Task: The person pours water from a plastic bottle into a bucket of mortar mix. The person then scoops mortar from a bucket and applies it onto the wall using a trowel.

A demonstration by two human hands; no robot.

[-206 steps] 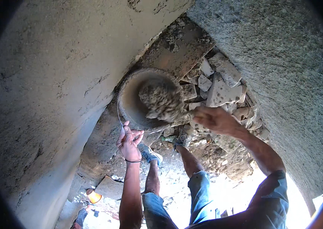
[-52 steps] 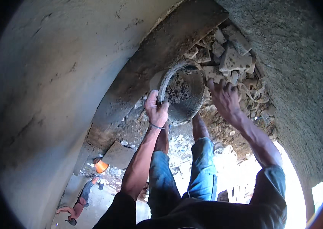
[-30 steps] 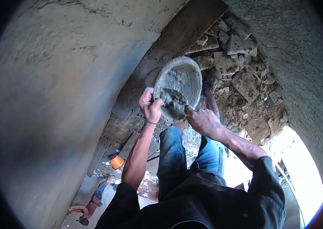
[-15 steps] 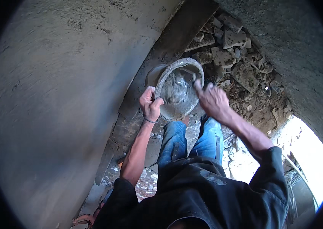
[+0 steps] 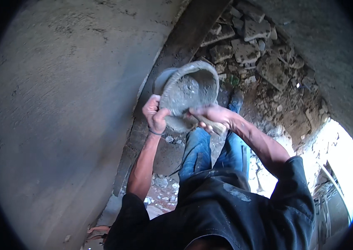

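Note:
A round bucket (image 5: 212,79), its rim crusted with grey, is tilted in front of my legs, its mouth turned toward me. Wet grey mortar (image 5: 185,89) lies inside it. My left hand (image 5: 155,114) grips the bucket's left rim, thumb on the inner side and fingers outside. At the lower right of the rim, my right hand (image 5: 212,114) is closed round a tool with a short wooden handle (image 5: 217,127). The handle's end sticks out below my palm. The tool's head is hidden, and my fingers are blurred by motion.
A smooth grey wall (image 5: 72,104) rises on the left, with a dark beam (image 5: 193,31) along it. Broken masonry rubble (image 5: 255,52) and loose soil lie ahead to the right. Another rough wall (image 5: 326,50) curves along the right, above a bright opening (image 5: 343,162).
My right hand has moved down and left to the bucket's lower rim, and the wooden handle now shows. The bucket and left hand have shifted slightly left. A shoe has come into view.

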